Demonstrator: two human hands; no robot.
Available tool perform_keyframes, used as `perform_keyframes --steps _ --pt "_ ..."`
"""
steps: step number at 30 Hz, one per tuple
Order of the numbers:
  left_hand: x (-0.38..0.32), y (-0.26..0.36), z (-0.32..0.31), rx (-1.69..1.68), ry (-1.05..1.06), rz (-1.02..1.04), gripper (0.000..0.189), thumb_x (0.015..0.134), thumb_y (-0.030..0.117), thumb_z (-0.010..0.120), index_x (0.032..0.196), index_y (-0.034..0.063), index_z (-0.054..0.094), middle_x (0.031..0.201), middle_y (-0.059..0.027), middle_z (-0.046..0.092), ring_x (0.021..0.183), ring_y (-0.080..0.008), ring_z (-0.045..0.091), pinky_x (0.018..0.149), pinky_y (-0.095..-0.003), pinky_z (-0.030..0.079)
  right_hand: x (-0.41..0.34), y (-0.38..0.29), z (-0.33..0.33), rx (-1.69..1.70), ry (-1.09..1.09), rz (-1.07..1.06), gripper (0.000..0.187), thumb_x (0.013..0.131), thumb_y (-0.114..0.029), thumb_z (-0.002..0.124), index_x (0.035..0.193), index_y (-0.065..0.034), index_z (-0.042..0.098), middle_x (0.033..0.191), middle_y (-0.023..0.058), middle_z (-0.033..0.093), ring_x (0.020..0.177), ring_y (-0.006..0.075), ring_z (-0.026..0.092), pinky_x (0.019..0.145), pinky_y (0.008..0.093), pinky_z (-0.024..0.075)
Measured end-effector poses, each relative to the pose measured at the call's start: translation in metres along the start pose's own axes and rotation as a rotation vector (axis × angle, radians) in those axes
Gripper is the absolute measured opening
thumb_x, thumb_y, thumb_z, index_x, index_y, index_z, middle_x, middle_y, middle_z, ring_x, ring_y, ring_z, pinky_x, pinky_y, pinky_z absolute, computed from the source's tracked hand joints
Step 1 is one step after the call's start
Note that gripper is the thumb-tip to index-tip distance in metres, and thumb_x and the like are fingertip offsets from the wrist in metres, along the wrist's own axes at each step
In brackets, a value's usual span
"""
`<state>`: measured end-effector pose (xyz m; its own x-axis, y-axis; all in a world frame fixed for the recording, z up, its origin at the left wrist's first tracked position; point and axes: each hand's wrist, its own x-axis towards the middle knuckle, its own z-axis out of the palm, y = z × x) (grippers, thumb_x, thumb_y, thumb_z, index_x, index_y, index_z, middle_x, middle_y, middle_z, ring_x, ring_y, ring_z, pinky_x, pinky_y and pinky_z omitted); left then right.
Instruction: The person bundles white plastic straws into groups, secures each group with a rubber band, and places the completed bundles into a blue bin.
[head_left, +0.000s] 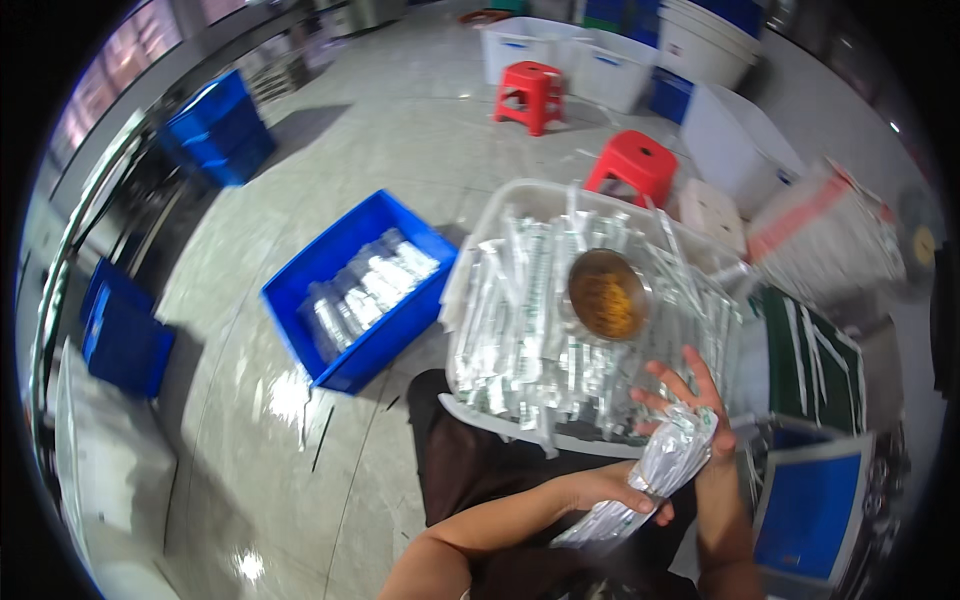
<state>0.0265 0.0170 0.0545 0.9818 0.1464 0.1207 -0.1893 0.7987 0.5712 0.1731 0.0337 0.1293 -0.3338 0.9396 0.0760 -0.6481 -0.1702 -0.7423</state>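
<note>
My left hand (619, 487) grips a bundle of slim plastic-wrapped packets (671, 454) around its middle, over my lap. What looks like a band circles the bundle by my thumb. My right hand (697, 409) has its fingers spread, and the bundle's upper end lies against its palm. Beyond my hands, a white plastic tub (499, 431) is heaped with loose packets (517, 322) of the same shiny, green-printed kind. On the heap sits a metal bowl (581, 274) of small yellow pieces that look like rubber bands (611, 307).
Left of the tub, a blue bin (360, 375) on the floor holds several bundles (375, 281). Two red stools (529, 94) and white tubs (615, 71) stand beyond. A white woven sack (825, 232) lies at right, near a dark green surface with white strips (810, 360).
</note>
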Motion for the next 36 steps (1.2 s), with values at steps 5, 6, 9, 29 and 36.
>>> perform_keyframes --steps 5,6,9,29,36 --pt "-0.051 -0.035 -0.015 -0.113 0.105 -0.013 0.083 0.062 0.045 0.074 0.122 0.0011 0.037 0.108 -0.0148 0.054 0.104 -0.0206 0.050 0.092 -0.0307 0.034 -0.032 0.090 -0.010 0.134 0.184 0.152 0.087 0.059 -0.036 0.075 0.127 -0.0023 0.032 0.077 0.0083 0.053 0.075 0.0198 0.055 0.073 0.0339 0.0478" --pt "-0.065 -0.043 -0.009 -0.121 0.142 0.003 0.084 0.060 0.044 0.075 0.122 0.0014 0.037 0.109 -0.0121 0.053 0.102 -0.0192 0.050 0.090 -0.0299 0.035 -0.032 0.094 0.008 0.090 0.235 0.192 0.072 0.057 -0.029 0.073 0.115 -0.0014 0.041 0.080 0.0085 0.054 0.075 0.0208 0.056 0.071 0.0341 0.0480" --pt "-0.086 -0.081 -0.002 0.013 0.397 0.065 0.072 0.066 0.027 0.074 0.122 0.0022 0.037 0.111 -0.0078 0.049 0.101 -0.0157 0.047 0.087 -0.0282 0.038 -0.039 0.106 0.019 -0.147 0.281 0.414 0.060 0.058 -0.023 0.065 0.110 0.0008 0.045 0.079 0.0098 0.053 0.073 0.0216 0.055 0.068 0.0346 0.0482" --pt "-0.233 0.241 -0.215 1.074 2.122 0.496 0.048 0.073 0.035 0.067 0.098 -0.0031 0.053 0.082 -0.0102 0.057 0.069 -0.0163 0.052 0.060 -0.0279 0.043 -0.022 0.066 -0.006 -0.726 0.426 -0.044 0.034 0.078 -0.003 0.060 0.110 -0.0023 0.048 0.105 0.0069 0.052 0.094 0.0140 0.054 0.071 0.0248 0.0465" --pt "-0.215 0.078 -0.196 1.053 1.749 0.796 0.035 0.084 0.009 0.056 0.112 -0.0033 0.040 0.095 -0.0125 0.057 0.083 -0.0154 0.054 0.072 -0.0234 0.044 -0.067 0.054 -0.107 -1.329 0.878 -0.061 0.042 0.072 -0.017 0.069 0.106 -0.0005 0.050 0.098 0.0124 0.056 0.085 0.0217 0.058 0.070 0.0282 0.0470"
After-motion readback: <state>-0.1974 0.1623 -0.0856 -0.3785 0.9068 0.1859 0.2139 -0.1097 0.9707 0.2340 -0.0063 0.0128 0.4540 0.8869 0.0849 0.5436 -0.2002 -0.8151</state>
